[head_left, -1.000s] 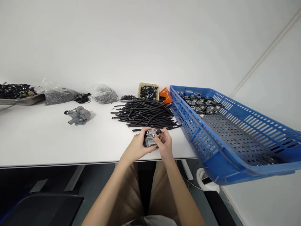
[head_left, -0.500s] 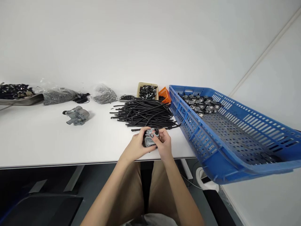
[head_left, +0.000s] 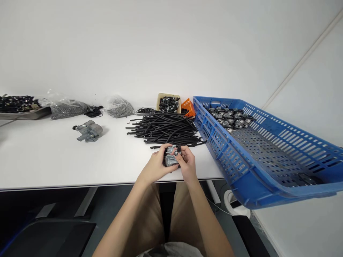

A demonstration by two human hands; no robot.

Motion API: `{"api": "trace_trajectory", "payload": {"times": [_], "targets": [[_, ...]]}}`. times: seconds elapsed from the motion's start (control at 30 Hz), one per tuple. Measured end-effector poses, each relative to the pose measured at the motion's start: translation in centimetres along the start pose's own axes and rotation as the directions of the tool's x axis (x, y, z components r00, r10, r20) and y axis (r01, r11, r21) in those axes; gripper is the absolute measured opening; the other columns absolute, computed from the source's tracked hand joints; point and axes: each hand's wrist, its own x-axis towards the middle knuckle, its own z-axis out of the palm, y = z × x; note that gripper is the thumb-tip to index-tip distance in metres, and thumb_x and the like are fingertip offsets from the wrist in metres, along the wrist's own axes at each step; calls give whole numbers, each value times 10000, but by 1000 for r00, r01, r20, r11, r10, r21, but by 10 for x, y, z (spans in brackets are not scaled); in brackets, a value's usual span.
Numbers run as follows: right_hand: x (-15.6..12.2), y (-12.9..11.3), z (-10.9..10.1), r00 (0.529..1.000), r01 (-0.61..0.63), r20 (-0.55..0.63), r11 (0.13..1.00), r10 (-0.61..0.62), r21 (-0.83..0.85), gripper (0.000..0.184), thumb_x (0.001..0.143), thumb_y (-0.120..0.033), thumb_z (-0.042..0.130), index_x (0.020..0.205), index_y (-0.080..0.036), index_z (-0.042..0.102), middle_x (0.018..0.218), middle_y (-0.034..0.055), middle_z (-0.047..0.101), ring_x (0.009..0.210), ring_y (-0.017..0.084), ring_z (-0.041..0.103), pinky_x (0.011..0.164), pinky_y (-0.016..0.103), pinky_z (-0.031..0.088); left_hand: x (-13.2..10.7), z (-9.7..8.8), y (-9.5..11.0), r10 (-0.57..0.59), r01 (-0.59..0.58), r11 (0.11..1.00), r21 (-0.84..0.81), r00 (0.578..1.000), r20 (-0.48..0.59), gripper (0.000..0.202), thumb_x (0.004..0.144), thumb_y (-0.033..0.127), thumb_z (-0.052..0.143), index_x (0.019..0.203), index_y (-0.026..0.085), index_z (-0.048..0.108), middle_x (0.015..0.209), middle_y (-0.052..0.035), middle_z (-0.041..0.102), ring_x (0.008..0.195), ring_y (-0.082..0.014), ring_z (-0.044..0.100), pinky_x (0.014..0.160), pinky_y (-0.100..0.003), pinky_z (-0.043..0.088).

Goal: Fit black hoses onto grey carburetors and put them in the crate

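Above the table's front edge, a grey metal carburetor [head_left: 170, 160] sits between my two hands. My left hand [head_left: 154, 167] wraps round its left and lower side, thumb along the near edge. The fingers of my right hand [head_left: 188, 164] are closed on its right side, the thumb lying over the top next to a black round fitting; whether a small part is pinched there I cannot tell. Just beyond my hands lies a pile of black rubber hoses [head_left: 166, 129]. A second grey carburetor [head_left: 89, 131] rests on the table to the left.
To the right stands a big blue crate [head_left: 227, 157] with carburetors [head_left: 232, 117] grouped at its far end. Along the wall are a cream bin [head_left: 160, 98] of black parts, an orange basket [head_left: 189, 107], plastic bags [head_left: 118, 106] of small parts and a metal tray [head_left: 29, 115].
My right thumb has shifted very slightly on the carburetor. Both hands keep their hold in the same place, and the view has moved a little.
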Motion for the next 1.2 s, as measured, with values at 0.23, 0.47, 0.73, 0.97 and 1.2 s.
{"api": "trace_trajectory", "payload": {"times": [0.23,0.47,0.73,0.97,1.2], "targets": [[0,0,0,999,3,-32,999,-5,-39,216,842,-384,751,902,-218,628,849,0,707,782,161,635,746,287,462,0,1,-1,20,-20,1000,8,1000,-9,660,772,334,761,1334,265,421,1185,-49,694,1010,-231,679,876,-327,508],[1,-3,5,996,-27,-80,1000,27,8,246,788,-360,791,846,-222,596,837,-7,720,754,158,641,729,284,479,-1,0,1,16,-16,1000,0,1000,-2,638,788,350,749,1326,265,417,1199,-53,689,1032,-235,680,888,-333,508],[-2,-5,1,1000,-18,3,1000,18,13,216,872,-384,714,1017,-230,670,907,18,744,857,189,687,814,315,517,0,0,1,4,-4,1000,16,1000,-1,659,782,329,740,1349,255,412,1192,-68,690,995,-239,676,862,-343,512],[-1,-1,1,999,-20,-34,998,18,-58,239,841,-402,742,959,-219,642,890,16,722,815,179,659,771,300,500,-1,0,2,17,-17,1000,5,1000,3,644,782,331,738,1335,247,418,1168,-75,690,979,-243,677,855,-350,516],[-1,-2,1,999,-8,-42,997,5,-74,224,839,-393,741,934,-220,635,867,8,713,784,172,641,753,300,489,0,0,2,25,-25,1000,4,1000,4,634,787,353,745,1324,254,423,1166,-71,692,978,-245,683,856,-352,524]]}}
